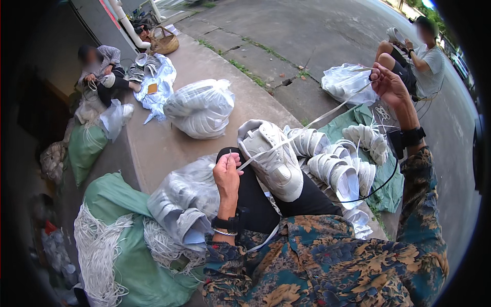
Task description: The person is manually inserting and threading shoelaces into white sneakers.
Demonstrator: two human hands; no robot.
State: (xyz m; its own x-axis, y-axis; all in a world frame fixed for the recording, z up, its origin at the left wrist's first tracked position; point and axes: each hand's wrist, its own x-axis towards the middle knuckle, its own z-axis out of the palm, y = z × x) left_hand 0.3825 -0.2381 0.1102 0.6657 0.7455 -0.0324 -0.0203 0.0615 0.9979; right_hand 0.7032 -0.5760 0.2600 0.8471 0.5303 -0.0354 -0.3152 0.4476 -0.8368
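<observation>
Near the middle of the frame, a white sneaker (273, 158) rested on the person's black-trousered knee (255, 197), toe pointing toward the lower right. The left hand (227, 171) sat just left of the shoe, its grip pinched tight around one end of a flat white shoelace (317, 120). That lace ran taut from the shoe up to the upper right of the frame, where the raised right hand (389, 84) had its grip closed on the other end. Both forearms wore floral-patterned sleeves and dark wristbands.

Just right of the knee, a heap of white sneakers (340, 158) lay on a green sheet (391, 187), with a thin black cable looping across it. Left of the knee sat a clear plastic bag of shoes (181, 197), and below it, at the lower left, a green sack (128, 245) strewn with bundles of white laces (99, 250). Another full plastic bag (202, 107) stood on the concrete ledge (153, 143) above the centre.

At the upper left, a seated person (99, 69) worked among more shoes and bags, with a woven basket (163, 41) behind them. At the upper right, another seated person (422, 56) held a shoe, a plastic bag (348, 82) beside them on the pavement.
</observation>
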